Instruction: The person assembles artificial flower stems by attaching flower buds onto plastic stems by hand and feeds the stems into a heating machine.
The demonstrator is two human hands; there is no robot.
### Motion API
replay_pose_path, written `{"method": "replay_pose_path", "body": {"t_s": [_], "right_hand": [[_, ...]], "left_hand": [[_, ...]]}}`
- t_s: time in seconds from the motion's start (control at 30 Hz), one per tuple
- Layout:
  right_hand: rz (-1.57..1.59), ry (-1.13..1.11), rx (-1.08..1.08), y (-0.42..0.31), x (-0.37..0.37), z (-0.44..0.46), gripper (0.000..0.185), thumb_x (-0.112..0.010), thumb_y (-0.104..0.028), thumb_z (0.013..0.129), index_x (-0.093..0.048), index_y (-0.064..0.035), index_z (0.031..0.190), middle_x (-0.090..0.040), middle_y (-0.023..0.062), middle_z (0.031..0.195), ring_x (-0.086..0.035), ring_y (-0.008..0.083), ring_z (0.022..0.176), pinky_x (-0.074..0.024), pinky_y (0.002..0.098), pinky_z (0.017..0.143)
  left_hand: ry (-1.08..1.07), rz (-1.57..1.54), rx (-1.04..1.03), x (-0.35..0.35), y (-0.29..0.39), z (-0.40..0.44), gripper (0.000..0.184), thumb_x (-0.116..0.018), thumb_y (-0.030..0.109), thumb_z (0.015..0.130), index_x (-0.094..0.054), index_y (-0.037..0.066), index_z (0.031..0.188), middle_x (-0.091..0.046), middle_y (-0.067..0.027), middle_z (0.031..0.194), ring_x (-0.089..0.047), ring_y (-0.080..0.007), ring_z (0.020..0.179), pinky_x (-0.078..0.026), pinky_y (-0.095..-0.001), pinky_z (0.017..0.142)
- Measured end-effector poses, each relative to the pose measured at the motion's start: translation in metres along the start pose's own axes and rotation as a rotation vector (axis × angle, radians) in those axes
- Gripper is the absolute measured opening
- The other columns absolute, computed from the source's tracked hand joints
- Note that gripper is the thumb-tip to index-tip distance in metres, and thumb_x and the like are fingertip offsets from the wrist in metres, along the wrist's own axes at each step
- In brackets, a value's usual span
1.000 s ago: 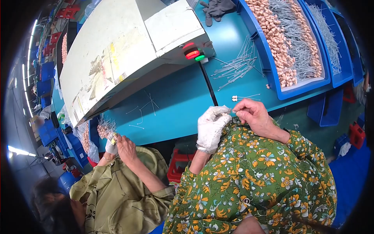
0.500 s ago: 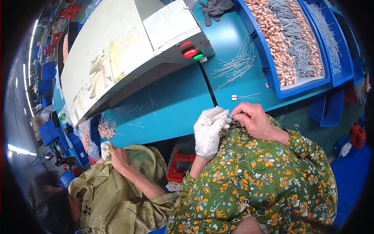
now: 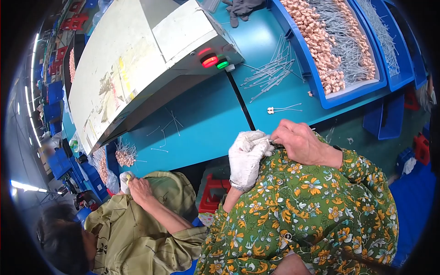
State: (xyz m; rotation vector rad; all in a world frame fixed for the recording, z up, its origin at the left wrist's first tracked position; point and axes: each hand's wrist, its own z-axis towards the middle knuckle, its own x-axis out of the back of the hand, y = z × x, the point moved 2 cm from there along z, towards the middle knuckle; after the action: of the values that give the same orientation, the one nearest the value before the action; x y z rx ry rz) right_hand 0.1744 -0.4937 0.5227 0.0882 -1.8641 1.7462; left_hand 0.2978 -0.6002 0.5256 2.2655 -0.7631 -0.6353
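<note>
While a green garment (image 3: 316, 211) printed with orange and white flowers fills the near side, the person's two hands meet just above it, fingertips to fingertips. The left hand (image 3: 247, 158), in a smudged white glove, is curled with its fingers drawn in toward the thumb; the right hand (image 3: 299, 143), bare, is bent into a pinch against it. What either has hold of is hidden among the fingers, so its look, and how tightly each hand is closed, cannot be told. Just beyond, near the edge of the blue-green table (image 3: 197, 146), lies a two-wire piece (image 3: 270, 110): a small pale head with dark marks at its left end, and two slim grey wires running rightward, slightly spread. Farther on, thin grey rods (image 3: 272, 75) lie in a loose, criss-crossed heap. Beside them a blue tray (image 3: 353, 99) holds knobbly copper-pink heads (image 3: 318, 50) with grey wires massed between. Left of the heap stands a scuffed white housing (image 3: 133, 59) with a red lamp (image 3: 209, 60) and a green lamp (image 3: 222, 62) lit; a dark grey glove (image 3: 243, 8) lies beyond.
</note>
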Motion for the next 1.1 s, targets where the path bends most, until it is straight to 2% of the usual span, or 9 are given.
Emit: {"method": "replay_pose_path", "body": {"t_s": [0.2, 0.4, 0.7, 0.8, 0.9, 1.0, 1.1], "right_hand": [[-0.153, -0.120, 0.049, -0.007, 0.005, -0.005, 0.020, -0.055, 0.007, 0.062, -0.048, -0.0018, 0.079, -0.045, 0.0140, 0.072, -0.051, 0.0340, 0.058, -0.0385, 0.0453, 0.048], [-0.101, -0.105, 0.003, -0.009, 0.005, -0.008, 0.019, -0.054, 0.006, 0.063, -0.046, -0.0016, 0.079, -0.045, 0.0143, 0.073, -0.051, 0.0344, 0.058, -0.0379, 0.0461, 0.048], [-0.217, -0.222, -0.011, -0.011, 0.000, -0.012, 0.020, -0.056, 0.005, 0.060, -0.047, 0.0013, 0.078, -0.048, 0.0158, 0.073, -0.055, 0.0361, 0.059, -0.0443, 0.0453, 0.051], [-0.140, -0.171, -0.009, -0.001, -0.007, -0.011, 0.020, -0.056, 0.006, 0.062, -0.047, 0.0007, 0.079, -0.049, 0.0165, 0.074, -0.054, 0.0365, 0.059, -0.0437, 0.0459, 0.050], [-0.058, -0.141, -0.029, 0.000, -0.006, -0.010, 0.016, -0.057, 0.004, 0.068, -0.047, 0.0003, 0.080, -0.050, 0.0164, 0.075, -0.054, 0.0367, 0.062, -0.0436, 0.0456, 0.053], [0.024, -0.136, -0.087, -0.005, -0.001, -0.008, 0.012, -0.058, 0.002, 0.075, -0.052, -0.0007, 0.084, -0.051, 0.0135, 0.079, -0.054, 0.0333, 0.068, -0.0439, 0.0405, 0.060], [0.017, -0.091, -0.112, -0.006, 0.000, -0.008, 0.015, -0.059, 0.002, 0.074, -0.054, -0.0004, 0.088, -0.052, 0.0133, 0.078, -0.054, 0.0336, 0.068, -0.0435, 0.0398, 0.061]], "left_hand": [[-0.068, 0.015, -0.006, 0.001, -0.009, -0.004, 0.016, -0.057, -0.003, 0.083, -0.049, -0.005, 0.097, -0.063, -0.0133, 0.085, -0.061, -0.0136, 0.068, -0.050, -0.0241, 0.060], [-0.045, -0.050, 0.070, -0.002, -0.007, -0.004, 0.014, -0.060, 0.001, 0.083, -0.051, -0.004, 0.092, -0.061, -0.0113, 0.078, -0.058, -0.0130, 0.064, -0.048, -0.0247, 0.058], [-0.067, 0.025, 0.076, -0.007, -0.014, -0.008, 0.011, -0.058, 0.001, 0.084, -0.051, -0.004, 0.091, -0.060, -0.0102, 0.079, -0.058, -0.0129, 0.066, -0.049, -0.0250, 0.059], [-0.069, -0.012, 0.083, -0.002, -0.023, -0.003, 0.012, -0.059, 0.001, 0.084, -0.051, -0.004, 0.092, -0.060, -0.0096, 0.081, -0.059, -0.0130, 0.067, -0.049, -0.0255, 0.059], [-0.001, -0.013, 0.077, -0.001, -0.020, -0.002, 0.014, -0.059, 0.001, 0.084, -0.052, -0.004, 0.093, -0.060, -0.0096, 0.083, -0.060, -0.0132, 0.069, -0.050, -0.0254, 0.061], [-0.018, -0.007, 0.066, 0.003, -0.021, 0.000, 0.015, -0.060, 0.001, 0.083, -0.052, -0.004, 0.095, -0.061, -0.0101, 0.085, -0.061, -0.0134, 0.070, -0.051, -0.0249, 0.062], [-0.024, -0.068, 0.072, 0.001, -0.020, 0.000, 0.016, -0.060, 0.001, 0.083, -0.052, -0.004, 0.095, -0.061, -0.0105, 0.085, -0.061, -0.0135, 0.070, -0.051, -0.0246, 0.062]]}}
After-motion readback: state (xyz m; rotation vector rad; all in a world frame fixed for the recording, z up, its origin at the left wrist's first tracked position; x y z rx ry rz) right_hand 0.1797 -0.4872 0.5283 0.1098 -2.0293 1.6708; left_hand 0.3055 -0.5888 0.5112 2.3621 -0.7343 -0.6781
